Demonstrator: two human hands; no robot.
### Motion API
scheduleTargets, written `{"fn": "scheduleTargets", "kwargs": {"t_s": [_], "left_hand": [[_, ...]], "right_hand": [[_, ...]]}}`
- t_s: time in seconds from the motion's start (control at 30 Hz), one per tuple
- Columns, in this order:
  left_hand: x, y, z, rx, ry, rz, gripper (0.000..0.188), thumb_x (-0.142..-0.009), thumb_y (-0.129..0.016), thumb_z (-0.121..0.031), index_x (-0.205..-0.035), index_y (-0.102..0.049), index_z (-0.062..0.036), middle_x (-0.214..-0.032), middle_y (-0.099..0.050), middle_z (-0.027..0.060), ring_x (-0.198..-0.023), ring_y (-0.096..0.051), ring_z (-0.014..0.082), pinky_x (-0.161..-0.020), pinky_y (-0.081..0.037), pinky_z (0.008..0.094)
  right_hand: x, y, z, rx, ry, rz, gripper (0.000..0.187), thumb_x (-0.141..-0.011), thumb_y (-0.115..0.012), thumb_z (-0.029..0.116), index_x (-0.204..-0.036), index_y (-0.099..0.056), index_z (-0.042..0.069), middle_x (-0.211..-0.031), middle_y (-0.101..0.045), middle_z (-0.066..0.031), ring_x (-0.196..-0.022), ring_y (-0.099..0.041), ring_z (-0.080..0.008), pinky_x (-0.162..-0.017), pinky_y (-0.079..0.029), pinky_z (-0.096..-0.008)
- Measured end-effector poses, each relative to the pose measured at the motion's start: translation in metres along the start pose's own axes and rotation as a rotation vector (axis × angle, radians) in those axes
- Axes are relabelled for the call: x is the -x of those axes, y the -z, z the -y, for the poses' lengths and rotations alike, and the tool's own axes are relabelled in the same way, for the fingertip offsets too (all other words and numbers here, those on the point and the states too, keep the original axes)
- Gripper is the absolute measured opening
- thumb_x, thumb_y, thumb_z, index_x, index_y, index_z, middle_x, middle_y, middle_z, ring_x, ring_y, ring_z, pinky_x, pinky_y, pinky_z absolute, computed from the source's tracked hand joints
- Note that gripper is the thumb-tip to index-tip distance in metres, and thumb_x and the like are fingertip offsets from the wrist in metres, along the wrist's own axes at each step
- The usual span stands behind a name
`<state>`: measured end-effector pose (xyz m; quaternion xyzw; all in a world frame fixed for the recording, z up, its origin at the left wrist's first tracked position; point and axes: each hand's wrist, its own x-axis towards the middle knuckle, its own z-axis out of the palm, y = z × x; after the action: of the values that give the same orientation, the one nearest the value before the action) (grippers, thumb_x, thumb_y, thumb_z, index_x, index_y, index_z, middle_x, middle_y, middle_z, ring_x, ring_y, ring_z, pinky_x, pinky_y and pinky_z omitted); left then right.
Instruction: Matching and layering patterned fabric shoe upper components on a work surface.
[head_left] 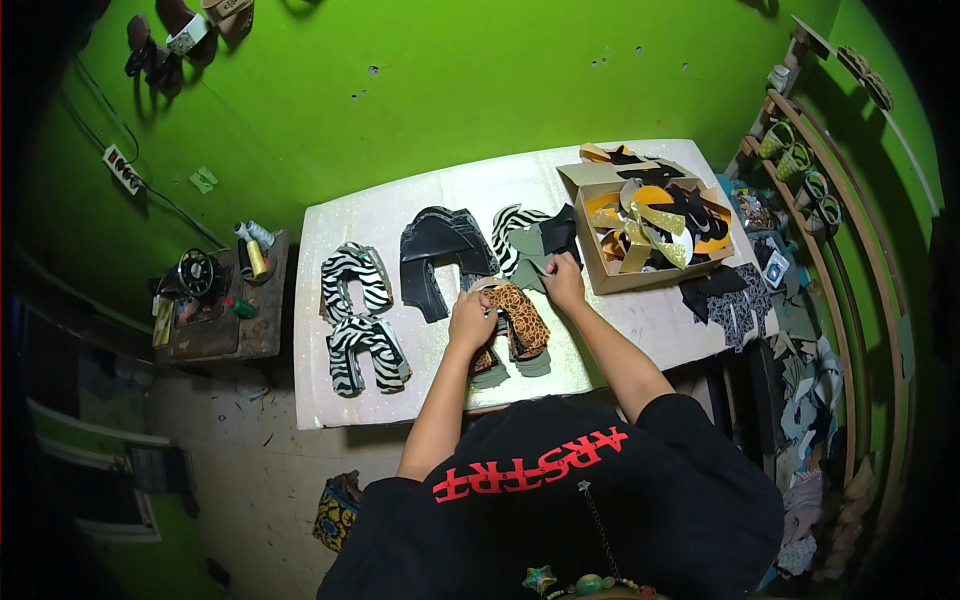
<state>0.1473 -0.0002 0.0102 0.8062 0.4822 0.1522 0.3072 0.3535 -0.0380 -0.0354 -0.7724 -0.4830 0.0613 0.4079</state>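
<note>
My left hand [472, 320] closes at the top of a brown-and-orange patterned U-shaped piece [524, 316], which looks like a cut shoe upper. Olive-green layers [537, 366] show under its lower ends. A little farther right, my right hand [564, 281] pinches the edge of an olive-green piece [522, 252]. This one lies over a zebra-striped piece [507, 220], beside a black piece [561, 228]. Left of my hands lies a stack of black U-shaped pieces [424, 262]. Two zebra-striped U-shaped stacks [373, 279] lie farther left. My fingers partly cover what they hold.
An open cardboard box [622, 278] of yellow, gold and black scraps stands at the table's [340, 212] right. Black and grey patterned scraps [741, 305] hang near the right edge. A sewing machine [200, 272] stands left; a wooden rack [850, 270] runs along the right.
</note>
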Motion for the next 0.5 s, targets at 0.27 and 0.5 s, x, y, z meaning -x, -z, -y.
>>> {"fn": "scheduleTargets", "kwargs": {"t_s": [0.27, 0.5], "left_hand": [[-0.002, -0.005, 0.002, -0.007, -0.052, -0.099, 0.020, -0.068, -0.062, -0.017, -0.078, -0.054, -0.0010, -0.081, -0.050, 0.0154, -0.078, -0.053, 0.0314, -0.072, -0.043, 0.0373], [-0.008, 0.007, 0.012, 0.338, 0.026, 0.047, 0.031, -0.082, -0.050, -0.031, -0.088, -0.060, -0.0019, -0.083, -0.053, 0.0134, -0.081, -0.053, 0.0283, -0.076, -0.041, 0.0359]], "right_hand": [[-0.017, 0.031, 0.002, -0.208, -0.127, 0.125, 0.022, -0.070, -0.062, 0.013, -0.089, -0.060, 0.002, -0.079, -0.061, -0.0175, -0.075, -0.060, -0.0296, -0.067, -0.046, -0.0333], [-0.028, 0.065, 0.060, -0.502, -0.196, 0.279, 0.025, -0.069, -0.068, 0.018, -0.084, -0.058, 0.001, -0.078, -0.064, -0.0110, -0.068, -0.061, -0.0174, -0.064, -0.047, -0.0301]]}}
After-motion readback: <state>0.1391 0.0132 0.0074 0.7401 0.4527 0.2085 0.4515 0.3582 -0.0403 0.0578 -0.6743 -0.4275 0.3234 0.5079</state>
